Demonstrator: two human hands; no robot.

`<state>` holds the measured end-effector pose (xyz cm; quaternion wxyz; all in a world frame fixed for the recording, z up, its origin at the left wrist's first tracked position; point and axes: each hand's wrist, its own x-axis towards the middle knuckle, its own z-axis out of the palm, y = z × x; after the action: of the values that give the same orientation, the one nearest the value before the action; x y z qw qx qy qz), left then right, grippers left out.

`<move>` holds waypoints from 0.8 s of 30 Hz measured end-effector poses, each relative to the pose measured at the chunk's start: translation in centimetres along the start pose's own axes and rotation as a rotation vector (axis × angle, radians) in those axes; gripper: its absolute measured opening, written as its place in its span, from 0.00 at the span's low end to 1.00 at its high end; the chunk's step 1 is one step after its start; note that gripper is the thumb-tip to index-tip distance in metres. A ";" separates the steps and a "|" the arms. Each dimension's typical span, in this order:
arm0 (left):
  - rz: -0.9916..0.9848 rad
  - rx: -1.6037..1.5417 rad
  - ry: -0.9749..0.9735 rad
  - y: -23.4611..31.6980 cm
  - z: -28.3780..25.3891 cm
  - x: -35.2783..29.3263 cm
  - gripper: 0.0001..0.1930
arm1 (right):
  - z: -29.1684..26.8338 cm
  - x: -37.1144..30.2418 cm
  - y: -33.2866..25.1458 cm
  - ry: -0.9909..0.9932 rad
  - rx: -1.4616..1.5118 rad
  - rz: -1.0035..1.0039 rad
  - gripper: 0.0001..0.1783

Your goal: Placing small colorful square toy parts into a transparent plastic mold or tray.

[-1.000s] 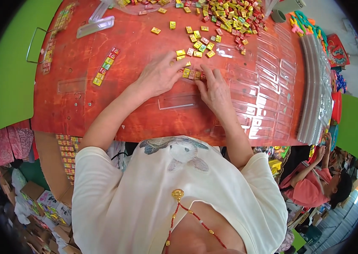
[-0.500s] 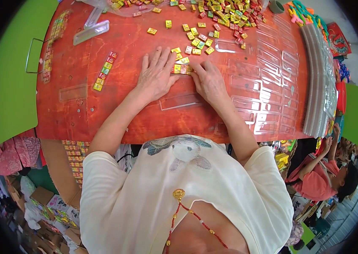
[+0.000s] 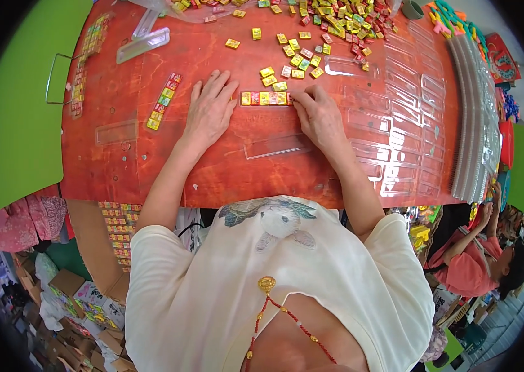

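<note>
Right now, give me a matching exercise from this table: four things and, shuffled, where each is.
1. Left hand
2. Right hand
3. Stacked clear trays
4. Loose small boxes

A. Along the right edge of the table
B. Mostly heaped near the picture's top
C. At the right end of the box row
D. Left of that row

Pairs: 1-D, 2-C, 3-A, 4-B
</note>
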<state>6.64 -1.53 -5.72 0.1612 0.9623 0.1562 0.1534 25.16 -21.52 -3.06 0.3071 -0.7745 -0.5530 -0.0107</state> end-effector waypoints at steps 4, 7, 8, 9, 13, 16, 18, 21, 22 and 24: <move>-0.055 -0.064 0.011 0.3 -0.7 0.0 0.23 | -0.5 0.1 -0.1 -0.028 0.022 0.031 0.10; -0.038 -0.008 0.008 -0.2 -0.6 -0.5 0.24 | -0.5 0.0 -0.2 -0.029 0.021 0.036 0.10; -0.040 -0.017 0.015 -0.3 -0.5 -0.5 0.23 | -0.5 0.1 -0.2 -0.030 0.016 0.040 0.10; -0.041 -0.027 0.022 -0.3 -0.5 -0.5 0.23 | -0.5 0.1 -0.3 -0.029 0.015 0.040 0.10; -0.044 -0.032 0.016 -0.5 -0.6 -0.3 0.21 | -0.4 0.2 -0.2 -0.014 0.045 0.042 0.10; -0.053 -0.065 0.059 -0.3 -0.7 -0.3 0.19 | -0.5 0.1 0.0 -0.006 0.117 0.074 0.11; -0.085 -0.151 0.146 0.5 -1.1 -0.1 0.18 | -0.7 0.0 0.1 0.001 0.163 0.103 0.11; 0.039 -0.153 0.190 2.9 -1.5 1.0 0.19 | -1.4 0.0 -0.5 0.038 0.154 0.162 0.10; 0.069 -0.144 0.190 3.6 -0.9 1.4 0.19 | -1.5 0.1 -0.7 0.020 0.130 0.164 0.10; 0.140 -0.138 0.164 6.0 -0.2 2.6 0.19 | -1.5 0.1 -0.7 0.006 0.101 0.170 0.09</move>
<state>10.41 -5.93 -2.75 0.2024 0.9418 0.0903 0.2529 25.11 -22.00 -1.49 0.3470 -0.8021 -0.4844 0.0409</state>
